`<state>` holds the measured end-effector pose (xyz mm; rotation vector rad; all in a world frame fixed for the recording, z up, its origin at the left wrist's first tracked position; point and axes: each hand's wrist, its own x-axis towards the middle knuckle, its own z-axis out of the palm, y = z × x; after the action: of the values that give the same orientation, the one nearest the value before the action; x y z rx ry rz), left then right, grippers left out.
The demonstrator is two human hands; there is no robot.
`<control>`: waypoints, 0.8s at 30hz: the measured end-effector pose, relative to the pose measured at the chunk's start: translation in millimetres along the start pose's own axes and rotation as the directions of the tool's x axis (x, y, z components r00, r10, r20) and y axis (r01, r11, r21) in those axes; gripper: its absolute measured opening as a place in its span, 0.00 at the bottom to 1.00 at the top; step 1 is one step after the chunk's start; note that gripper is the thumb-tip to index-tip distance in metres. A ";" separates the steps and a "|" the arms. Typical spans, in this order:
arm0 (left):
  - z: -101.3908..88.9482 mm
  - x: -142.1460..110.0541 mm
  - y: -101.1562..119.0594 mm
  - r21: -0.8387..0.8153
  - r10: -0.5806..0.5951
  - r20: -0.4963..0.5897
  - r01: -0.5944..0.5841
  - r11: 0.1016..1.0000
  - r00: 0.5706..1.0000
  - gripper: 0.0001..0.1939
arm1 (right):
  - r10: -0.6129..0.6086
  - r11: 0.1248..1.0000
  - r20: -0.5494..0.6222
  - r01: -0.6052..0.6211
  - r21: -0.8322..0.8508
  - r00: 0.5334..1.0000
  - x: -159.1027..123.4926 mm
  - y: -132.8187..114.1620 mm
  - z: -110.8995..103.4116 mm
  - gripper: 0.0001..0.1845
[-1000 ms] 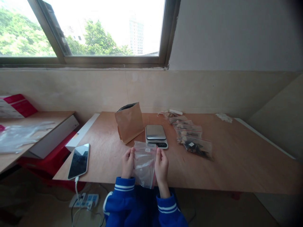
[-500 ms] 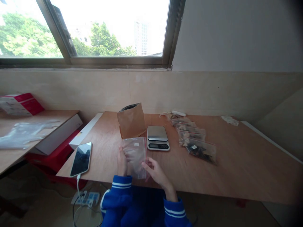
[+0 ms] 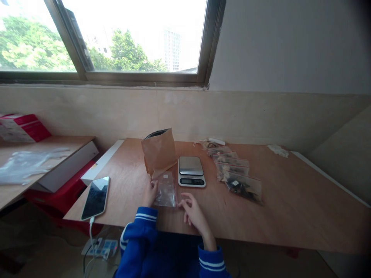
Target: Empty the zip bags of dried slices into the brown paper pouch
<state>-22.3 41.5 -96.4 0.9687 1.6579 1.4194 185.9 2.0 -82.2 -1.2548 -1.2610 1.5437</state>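
Observation:
A clear zip-lock bag (image 3: pixel 165 193) with a small white label and a red seal strip along its right side lies low over the table, with nothing visible in it. My left hand (image 3: pixel 150 194) has its fingers closed on the bag's left edge. My right hand (image 3: pixel 193 213) is just off the red strip, fingers apart and holding nothing. Behind the bag stands an upright brown paper pouch (image 3: pixel 160 151), its top open. A kitchen scale (image 3: pixel 191 170) with a bare steel platform sits to the right of the pouch.
A row of filled zip-lock bags (image 3: pixel 244 188) lies right of the scale, with a scrap of pale material (image 3: pixel 278 150) farther right. To the left, a phone (image 3: pixel 96 198) is plugged into a cable at the table edge. Another table (image 3: pixel 72 144) holds plastic bags and a box.
The zip-lock bag has been lowered from upright to nearly flat on the table. My right hand has let go of its edge; my left hand still holds the other side.

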 end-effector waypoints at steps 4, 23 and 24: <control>-10.6 8.1 1.2 0.203 0.039 0.011 -0.041 0.978 0.999 0.17 | -0.215 0.974 -0.275 0.185 -0.131 0.937 -3.6 3.0 -59.9 0.27; 19.8 -8.1 10.8 0.747 0.144 0.407 -0.419 0.516 0.902 0.31 | -0.421 0.379 -0.539 -0.398 -0.835 0.730 72.1 -45.8 -234.9 0.32; 20.8 -5.8 7.5 0.754 0.125 0.400 -0.404 0.518 0.908 0.29 | -0.395 0.361 -0.533 -0.407 -0.839 0.748 74.5 -44.0 -237.4 0.32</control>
<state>-0.6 46.3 -91.1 1.9443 2.0054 0.4993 399.8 135.0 -61.7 -2.2600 -1.6180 -0.0053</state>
